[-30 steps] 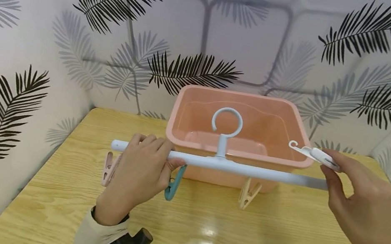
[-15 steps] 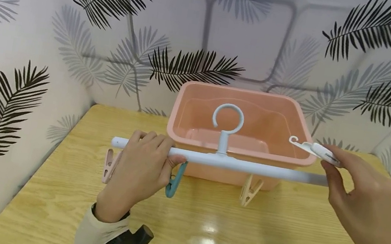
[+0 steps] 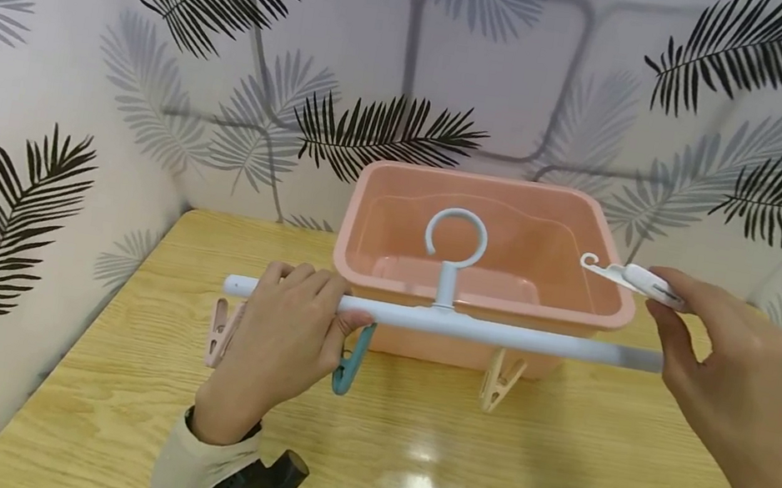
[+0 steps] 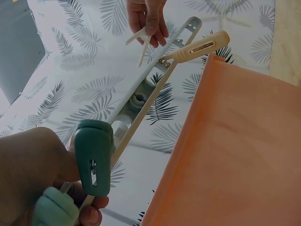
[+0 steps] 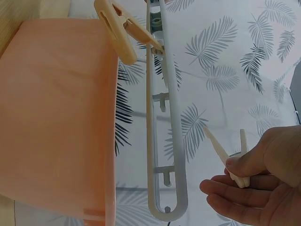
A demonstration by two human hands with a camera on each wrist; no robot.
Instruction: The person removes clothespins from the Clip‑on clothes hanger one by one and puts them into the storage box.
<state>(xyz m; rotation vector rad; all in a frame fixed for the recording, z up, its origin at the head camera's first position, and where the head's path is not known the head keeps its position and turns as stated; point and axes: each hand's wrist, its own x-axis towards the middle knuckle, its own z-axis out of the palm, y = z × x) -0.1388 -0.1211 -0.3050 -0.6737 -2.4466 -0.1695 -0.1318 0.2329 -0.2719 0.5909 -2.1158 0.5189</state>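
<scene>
A pale blue clip hanger is held level over the table, its round hook upright. My left hand grips the bar on its left part. From the bar hang a pink clip, partly hidden by that hand, a teal clip by the thumb and a cream clip right of the middle. Near the bar's right end, my right hand pinches a white hooked clip, apart from the bar. In the right wrist view the white clip is between thumb and fingers, and vacant clip mounts show under the bar.
Behind the hanger stands a pink plastic basin on a wooden table, close to a wall with a leaf pattern. Its front wall lies just beyond the hanging clips.
My right hand has risen a little with the white clip, farther above the bar's end. My left hand keeps its grip on the hanger, and the head view has tilted slightly.
</scene>
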